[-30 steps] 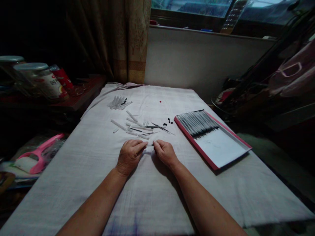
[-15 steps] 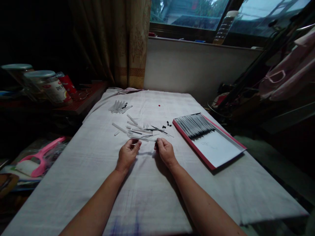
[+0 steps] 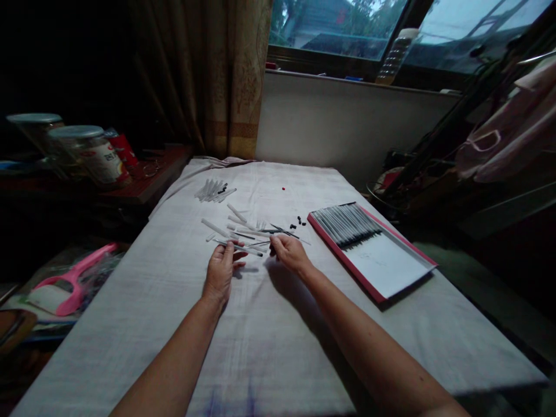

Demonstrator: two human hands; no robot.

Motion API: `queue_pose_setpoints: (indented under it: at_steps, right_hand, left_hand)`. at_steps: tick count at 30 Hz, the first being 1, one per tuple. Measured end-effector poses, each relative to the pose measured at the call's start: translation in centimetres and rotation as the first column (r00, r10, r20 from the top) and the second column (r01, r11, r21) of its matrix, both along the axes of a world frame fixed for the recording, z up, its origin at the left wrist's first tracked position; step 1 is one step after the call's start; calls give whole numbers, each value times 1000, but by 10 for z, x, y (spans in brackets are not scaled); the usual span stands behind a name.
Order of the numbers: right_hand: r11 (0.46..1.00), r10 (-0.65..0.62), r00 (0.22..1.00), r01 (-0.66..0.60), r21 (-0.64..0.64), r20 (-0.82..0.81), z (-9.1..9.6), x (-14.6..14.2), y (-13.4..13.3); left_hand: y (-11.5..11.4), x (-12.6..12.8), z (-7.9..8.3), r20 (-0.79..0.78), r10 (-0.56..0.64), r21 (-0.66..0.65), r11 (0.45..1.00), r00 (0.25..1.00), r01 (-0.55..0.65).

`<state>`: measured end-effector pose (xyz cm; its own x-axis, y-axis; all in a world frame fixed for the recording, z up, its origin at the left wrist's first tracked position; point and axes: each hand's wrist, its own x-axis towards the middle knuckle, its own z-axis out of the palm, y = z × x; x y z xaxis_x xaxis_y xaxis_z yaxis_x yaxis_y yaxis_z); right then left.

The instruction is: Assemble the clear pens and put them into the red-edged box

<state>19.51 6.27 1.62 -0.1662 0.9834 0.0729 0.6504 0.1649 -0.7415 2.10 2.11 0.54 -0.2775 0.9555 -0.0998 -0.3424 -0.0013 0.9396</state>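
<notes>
My left hand [image 3: 221, 267] rests on the white cloth with its fingers closed on a clear pen barrel [image 3: 243, 249] that sticks out to the right. Close beside it, my right hand [image 3: 290, 251] has its fingertips pinched at the near edge of a scatter of pen parts [image 3: 249, 230]: clear tubes, thin refills and small black caps [image 3: 297, 221]. What the right fingers pinch is too small to name. A second bundle of clear barrels [image 3: 212, 190] lies farther back on the left.
A red-edged white tray [image 3: 391, 266] at the right holds a row of finished pens [image 3: 346, 223]. A tiny red bit [image 3: 283, 188] lies far back. Jars [image 3: 93, 155] stand on a side shelf at left, and a pink tool [image 3: 69, 284] lies below. Curtain and window are behind.
Both hands have moved forward from the bare cloth to the pile of pen parts and apart from each other. The left hand now holds a clear barrel. The camera tilted up slightly.
</notes>
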Motion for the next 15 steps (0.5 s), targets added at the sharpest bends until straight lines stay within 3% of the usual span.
queue_pose_setpoints:
  at_steps: [3,6,9,15]
  right_hand:
    - [991,-127,915,104,80,382,21,-4,33]
    - [990,-125,791,139,23,599,31,-13,63]
    - [988,-86,758,147,-41,647,31,-25,83]
    - [981,-42,786,148,-123,617,29,-37,101]
  left_hand:
    - [1,-2,-2,-89,-2,30,1000,996,5]
    - [0,-2,-2,-154,-44,46,998,987,52]
    - [-3,-2,0,-195,-85,39,995,977,94]
    - [-5,-2,3,-220,-112,19,993,969,119]
